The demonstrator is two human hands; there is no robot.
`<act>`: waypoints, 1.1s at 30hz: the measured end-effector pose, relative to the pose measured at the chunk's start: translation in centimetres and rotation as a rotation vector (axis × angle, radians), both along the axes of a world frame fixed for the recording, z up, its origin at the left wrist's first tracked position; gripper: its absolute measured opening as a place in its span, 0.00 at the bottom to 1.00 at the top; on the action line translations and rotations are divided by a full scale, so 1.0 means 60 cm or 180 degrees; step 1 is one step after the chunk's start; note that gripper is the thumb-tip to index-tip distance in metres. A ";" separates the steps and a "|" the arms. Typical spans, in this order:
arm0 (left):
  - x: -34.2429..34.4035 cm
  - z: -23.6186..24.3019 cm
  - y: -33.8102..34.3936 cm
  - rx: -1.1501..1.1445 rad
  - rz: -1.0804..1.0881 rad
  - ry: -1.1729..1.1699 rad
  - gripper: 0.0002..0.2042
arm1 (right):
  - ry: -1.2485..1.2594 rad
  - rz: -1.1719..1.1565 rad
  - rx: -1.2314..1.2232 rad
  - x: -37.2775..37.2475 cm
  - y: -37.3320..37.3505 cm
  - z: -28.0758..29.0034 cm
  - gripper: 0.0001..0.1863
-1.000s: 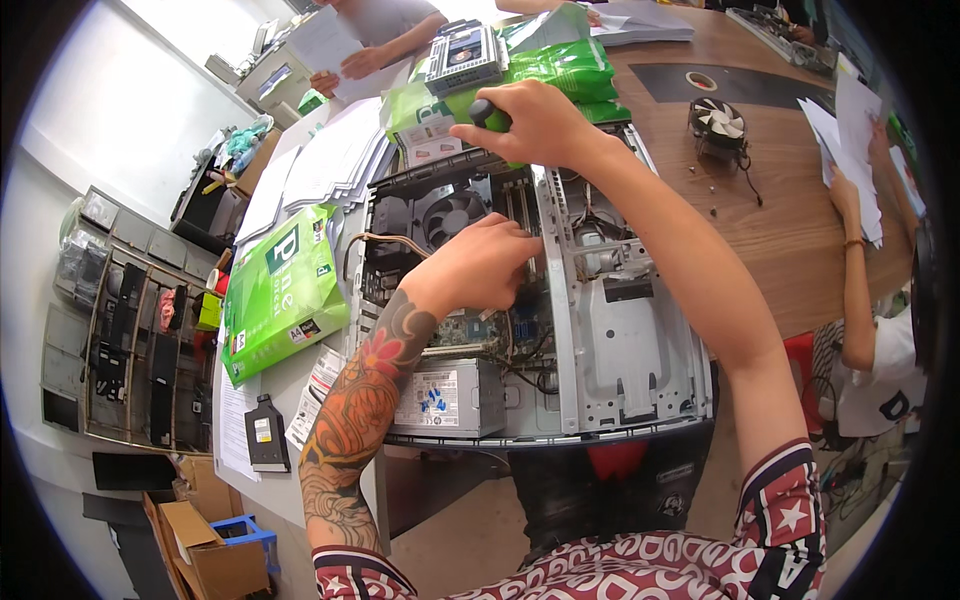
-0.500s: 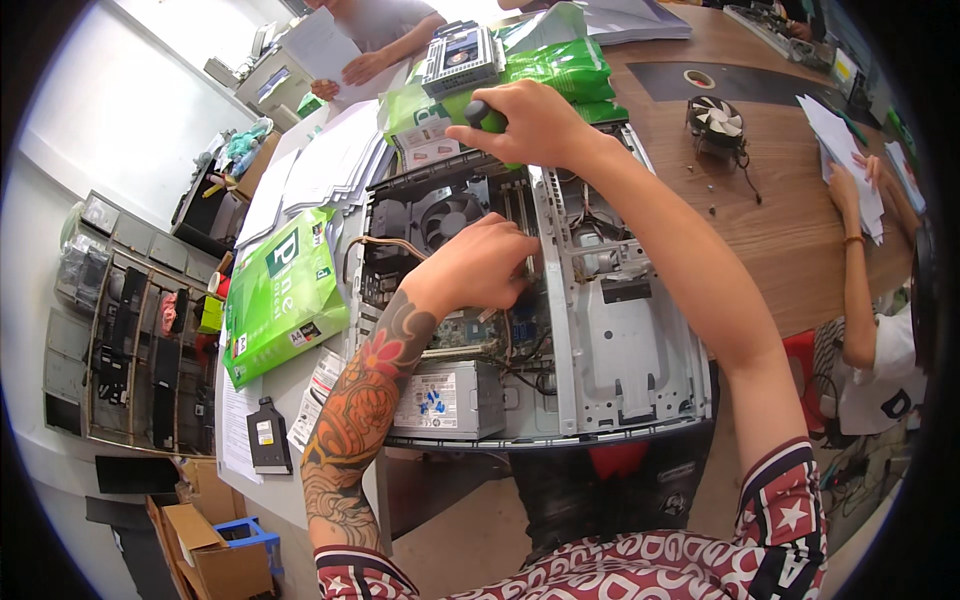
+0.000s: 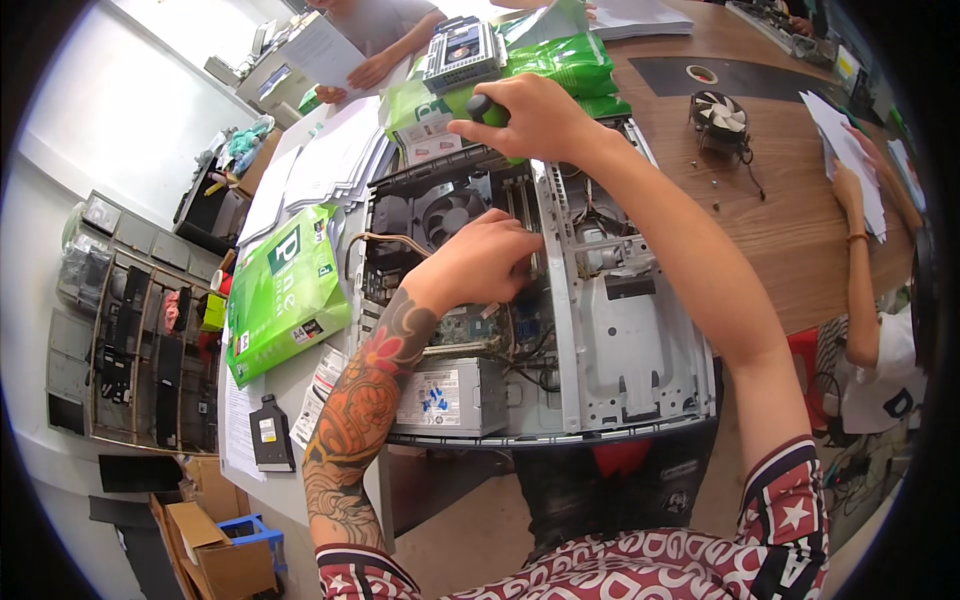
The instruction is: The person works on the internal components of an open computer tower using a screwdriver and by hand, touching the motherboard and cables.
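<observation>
An open desktop computer case (image 3: 625, 375) lies flat in front of me, its inside showing. My right hand (image 3: 543, 118) is closed around the black-and-green handle of a screwdriver (image 3: 487, 110) above the case's far edge; the shaft is mostly hidden. Down inside the case, my left hand (image 3: 482, 255) has its fingers curled beside the memory slots (image 3: 517, 205), over the motherboard (image 3: 478, 328). Its fingertips, and anything between them, are hidden. A black fan (image 3: 450, 213) sits just beyond that hand. Nearer me is the silver power supply (image 3: 470, 400), with small blue pieces (image 3: 433, 400) on top.
Green paper packs (image 3: 285, 295) and loose sheets (image 3: 335, 155) lie left of the case. A metal drive unit (image 3: 460, 58) rests beyond it. On the right are a cooling fan (image 3: 719, 118), small screws (image 3: 714, 183) and a tape roll (image 3: 702, 75). Other people's hands (image 3: 850, 190) hold papers.
Both my hands stay nearly in place, the right still on the screwdriver and the left inside the case. The view has shifted slightly. At the right, another person's papers have tilted a little.
</observation>
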State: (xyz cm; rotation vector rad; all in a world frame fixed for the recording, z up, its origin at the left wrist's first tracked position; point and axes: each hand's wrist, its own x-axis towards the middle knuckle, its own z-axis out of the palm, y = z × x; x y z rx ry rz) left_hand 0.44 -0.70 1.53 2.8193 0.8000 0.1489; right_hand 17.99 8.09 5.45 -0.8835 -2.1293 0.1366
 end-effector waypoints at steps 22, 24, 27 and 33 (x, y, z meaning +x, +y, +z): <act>-0.011 -0.006 0.007 -0.0053 -0.0070 -0.0256 0.11 | 0.0052 0.0057 0.0008 -0.010 0.000 -0.002 0.30; -0.002 0.009 0.010 -0.0454 -0.0146 0.0287 0.15 | 0.0039 -0.0024 0.0212 -0.004 0.006 -0.008 0.30; 0.003 0.011 -0.005 -0.0134 -0.0105 0.0488 0.12 | 0.0077 -0.0003 0.0136 -0.005 0.005 -0.010 0.30; 0.003 0.014 -0.010 -0.0165 0.0080 0.0224 0.13 | -0.0009 0.0006 -0.0076 -0.004 0.000 -0.001 0.29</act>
